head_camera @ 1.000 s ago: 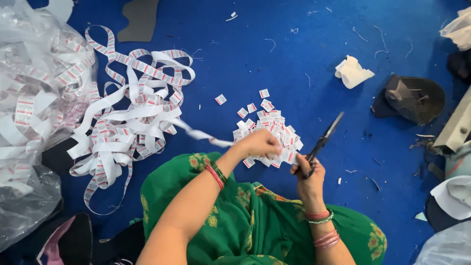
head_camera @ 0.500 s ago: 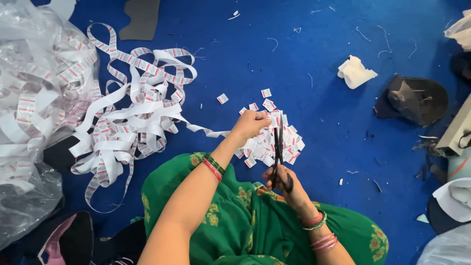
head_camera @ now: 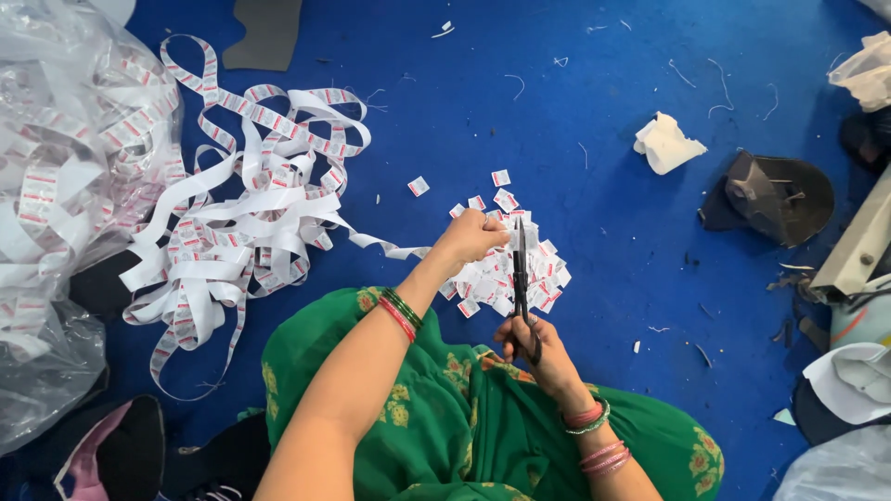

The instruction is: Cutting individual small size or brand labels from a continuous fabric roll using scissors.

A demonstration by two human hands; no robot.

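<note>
White label ribbon (head_camera: 399, 249) is pinched in her left hand (head_camera: 471, 236); right hand (head_camera: 538, 348) grips the scissors (head_camera: 521, 278), which should cut squarely between labels.

I see a deep blue floor (head_camera: 594, 121), white label tape (head_camera: 251, 213) with red printed bands, small white-and-red cut labels (head_camera: 534, 269), black scissors (head_camera: 522, 278), my green garment (head_camera: 436, 417) with yellow floral motifs, red and green bangles (head_camera: 401, 312).

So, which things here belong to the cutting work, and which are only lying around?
In use: left hand, right hand, scissors, label ribbon, pile of cut labels.

Lying about: crumpled white scrap, dark cap-shaped piece, clear plastic bag, grey patch.
</note>
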